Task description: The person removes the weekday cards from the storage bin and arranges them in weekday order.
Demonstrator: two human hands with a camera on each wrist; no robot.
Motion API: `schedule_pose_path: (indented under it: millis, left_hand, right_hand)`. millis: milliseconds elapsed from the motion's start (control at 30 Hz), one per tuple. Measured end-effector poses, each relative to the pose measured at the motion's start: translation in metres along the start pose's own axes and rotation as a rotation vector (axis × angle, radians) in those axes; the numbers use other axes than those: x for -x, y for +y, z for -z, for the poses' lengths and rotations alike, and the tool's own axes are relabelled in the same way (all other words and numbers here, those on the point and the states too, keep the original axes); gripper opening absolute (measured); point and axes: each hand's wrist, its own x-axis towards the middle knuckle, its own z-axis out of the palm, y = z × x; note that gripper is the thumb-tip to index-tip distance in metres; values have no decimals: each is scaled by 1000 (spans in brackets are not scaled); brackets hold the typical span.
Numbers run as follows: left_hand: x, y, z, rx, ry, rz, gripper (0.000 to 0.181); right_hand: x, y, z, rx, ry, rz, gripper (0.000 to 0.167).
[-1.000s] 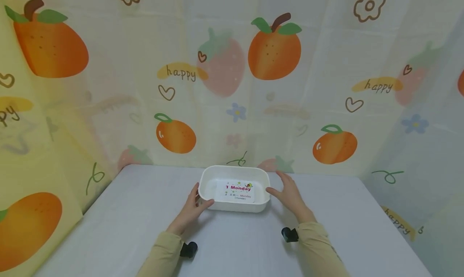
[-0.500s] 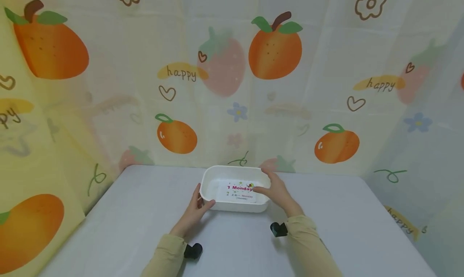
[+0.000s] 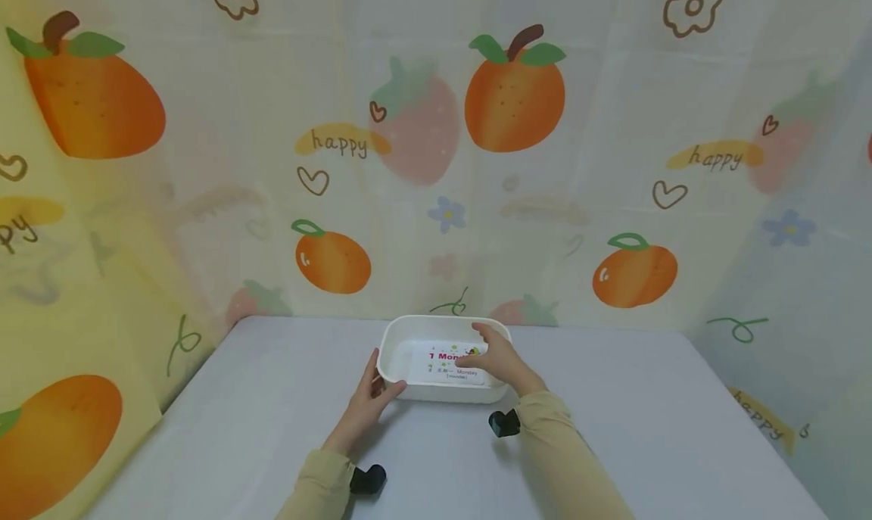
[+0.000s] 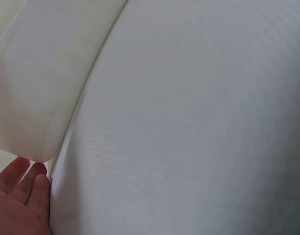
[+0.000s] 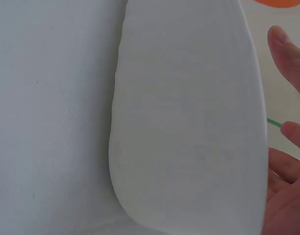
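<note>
A white rectangular box (image 3: pixel 443 393) stands on the table, with a white card (image 3: pixel 446 372) reading "Monday" inside it. My left hand (image 3: pixel 364 410) holds the box's left end, thumb at the near rim and fingers round the side; in the left wrist view its fingertips (image 4: pixel 39 169) touch the box's corner (image 4: pixel 32 142). Over the box's right part is my right hand (image 3: pixel 504 359), thumb and fingers spread apart, partly covering the card's print. In the right wrist view that hand (image 5: pixel 289 181) shows beyond the box's rim (image 5: pixel 260 107), holding nothing visible.
The box is near the far edge of the white-covered table (image 3: pixel 238 414). Behind it hangs a curtain (image 3: pixel 422 255) printed with oranges and strawberries. A black device (image 3: pixel 369 479) is on the left wrist, another (image 3: pixel 504 423) on the right.
My right hand has moved left from beside the box's right end to above the card. The left hand keeps its place at the left end.
</note>
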Motion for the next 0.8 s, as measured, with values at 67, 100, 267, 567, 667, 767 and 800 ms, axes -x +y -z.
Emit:
schedule_pose_path:
  millis: [67,100,267,567,667,767,800]
  left_hand:
    - [-1,0,1,-3,3,0,89]
    - [-1,0,2,-5,4,1,89]
    - [-2,0,4,-3,7,20,89]
    - [3,-2,2,-7,8,47,87]
    - [4,0,1,-13,19,39,86]
    - [5,1,1,-13,24,30,86]
    - [5,1,0,-15,23,25,86]
  right_hand:
    - [-4,-2,-3,-25,3,-13,81]
    - [-6,-2,-4,-37,6,-18,80]
    - [-14,-2,-11,-77,14,-61,76]
    - [-18,7,-19,-63,2,-173,86]
    - [-19,9,-18,-69,-9,-197,91]
    - [-18,10,-17,-41,-25,-209,93]
    - [-18,10,-17,-27,-29,-212,93]
